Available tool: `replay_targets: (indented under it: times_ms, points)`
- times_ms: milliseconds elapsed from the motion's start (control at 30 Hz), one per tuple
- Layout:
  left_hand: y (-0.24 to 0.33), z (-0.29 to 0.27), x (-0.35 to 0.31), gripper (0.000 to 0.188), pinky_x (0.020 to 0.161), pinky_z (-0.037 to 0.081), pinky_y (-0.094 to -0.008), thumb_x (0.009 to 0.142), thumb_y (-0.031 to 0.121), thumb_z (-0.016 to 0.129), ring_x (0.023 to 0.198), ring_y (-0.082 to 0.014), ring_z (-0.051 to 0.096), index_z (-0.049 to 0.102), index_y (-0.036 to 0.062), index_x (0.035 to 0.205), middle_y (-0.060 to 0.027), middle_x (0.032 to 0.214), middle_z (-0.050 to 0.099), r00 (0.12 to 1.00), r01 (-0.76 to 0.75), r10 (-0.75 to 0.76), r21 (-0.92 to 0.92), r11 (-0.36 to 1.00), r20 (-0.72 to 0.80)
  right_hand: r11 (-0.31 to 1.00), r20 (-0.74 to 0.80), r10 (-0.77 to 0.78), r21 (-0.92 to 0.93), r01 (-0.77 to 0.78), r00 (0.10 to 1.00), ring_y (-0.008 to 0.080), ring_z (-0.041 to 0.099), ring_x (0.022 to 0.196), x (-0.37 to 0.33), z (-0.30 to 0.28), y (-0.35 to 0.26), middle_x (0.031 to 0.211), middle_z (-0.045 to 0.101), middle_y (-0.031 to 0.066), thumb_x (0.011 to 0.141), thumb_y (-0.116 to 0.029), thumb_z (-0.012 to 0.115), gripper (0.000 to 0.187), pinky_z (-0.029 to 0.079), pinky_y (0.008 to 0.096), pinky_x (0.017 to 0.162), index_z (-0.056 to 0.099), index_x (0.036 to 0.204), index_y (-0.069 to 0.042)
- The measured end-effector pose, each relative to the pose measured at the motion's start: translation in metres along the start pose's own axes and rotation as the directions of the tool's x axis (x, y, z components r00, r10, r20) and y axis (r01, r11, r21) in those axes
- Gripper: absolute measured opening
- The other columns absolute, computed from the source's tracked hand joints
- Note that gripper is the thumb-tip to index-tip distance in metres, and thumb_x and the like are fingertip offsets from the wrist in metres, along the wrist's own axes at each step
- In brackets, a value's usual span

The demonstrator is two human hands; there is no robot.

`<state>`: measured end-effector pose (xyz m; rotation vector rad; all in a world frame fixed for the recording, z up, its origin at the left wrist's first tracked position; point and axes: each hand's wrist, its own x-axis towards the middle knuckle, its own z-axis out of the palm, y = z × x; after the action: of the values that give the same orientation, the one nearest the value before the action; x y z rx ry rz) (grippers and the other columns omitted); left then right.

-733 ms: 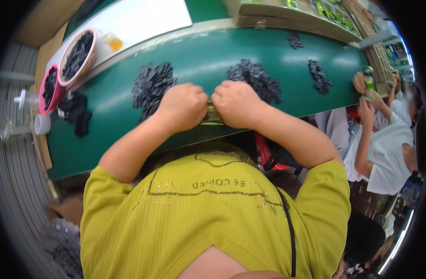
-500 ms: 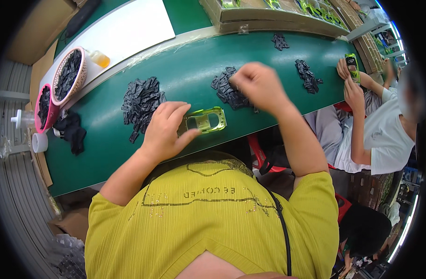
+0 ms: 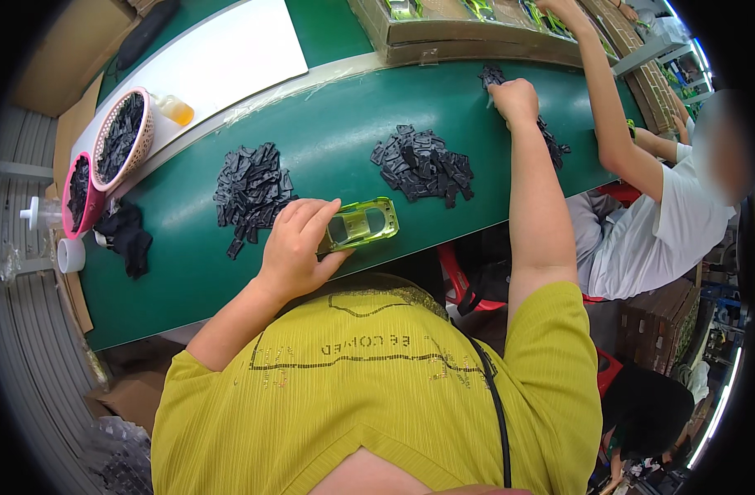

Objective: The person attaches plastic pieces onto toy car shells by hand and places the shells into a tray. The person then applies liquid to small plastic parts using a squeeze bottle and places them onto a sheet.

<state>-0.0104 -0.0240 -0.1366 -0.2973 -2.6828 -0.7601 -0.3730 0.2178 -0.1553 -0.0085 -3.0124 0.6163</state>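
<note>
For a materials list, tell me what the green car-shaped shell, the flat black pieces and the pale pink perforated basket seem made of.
Green car-shaped shell: probably glossy hard plastic, perhaps metallic-coated; bright highlights follow its edges.
Flat black pieces: likely plastic, possibly rubber, low sheen; faces catch dull light.
Pale pink perforated basket: apparently moulded plastic, fairly matte; regular holes pierce its wall.

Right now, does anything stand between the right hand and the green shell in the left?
Yes: a broad pile of black pieces lies on the table between the right hand and the green shell.
</note>
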Motion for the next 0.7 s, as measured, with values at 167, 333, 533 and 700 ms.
replay_targets:
  times_ms: [167,333,533,700]
  points:
    - [0.003,0.0,-0.004,0.061,0.09,0.044,-0.0423,0.065,0.015,0.078,0.1,-0.0322,0.056,0.054,0.0006,0.119,-0.014,0.107,0.059,1.0,0.005,-0.006,-0.016,1.0,-0.011,0.997,0.0,0.069,0.027,-0.069,0.998,0.0272,0.065,0.067,-0.004,-0.001,-0.003,0.074,0.068,0.0122,0.075,-0.027,0.073,0.026,0.05,0.0399,0.065,0.067,0.083,-0.003]
    - [0.002,-0.004,-0.01,0.059,0.089,0.044,-0.0418,0.066,0.012,0.075,0.1,-0.0319,0.056,0.054,0.0021,0.12,-0.0136,0.108,0.058,1.0,0.031,-0.031,-0.032,0.999,0.002,1.0,0.024,-0.005,0.031,0.004,1.0,0.0333,0.066,0.09,-0.015,-0.006,0.002,0.096,0.069,0.0166,0.078,-0.03,0.07,0.032,0.051,0.0403,0.081,0.07,0.093,-0.002]
    - [-0.006,0.001,-0.005,0.06,0.089,0.044,-0.041,0.063,0.009,0.073,0.1,-0.0313,0.056,0.054,0.0035,0.12,-0.0121,0.11,0.059,0.999,-0.022,0.019,-0.072,0.997,-0.034,0.73,0.024,-0.318,0.643,0.229,0.948,0.0113,0.064,0.072,-0.139,-0.072,-0.036,0.084,0.069,0.0047,0.079,-0.009,0.07,0.011,0.048,0.0237,0.062,0.071,0.086,-0.001]
    - [-0.01,0.008,-0.004,0.062,0.086,0.047,-0.0402,0.061,0.005,0.074,0.102,-0.0326,0.057,0.055,0.0047,0.12,-0.0127,0.114,0.059,0.995,-0.035,0.023,-0.112,0.993,-0.102,0.414,0.08,-0.878,0.622,0.665,0.472,0.0185,0.064,0.068,-0.239,-0.055,-0.062,0.079,0.067,0.0084,0.078,-0.002,0.069,0.007,0.05,0.0289,0.061,0.07,0.085,-0.003]
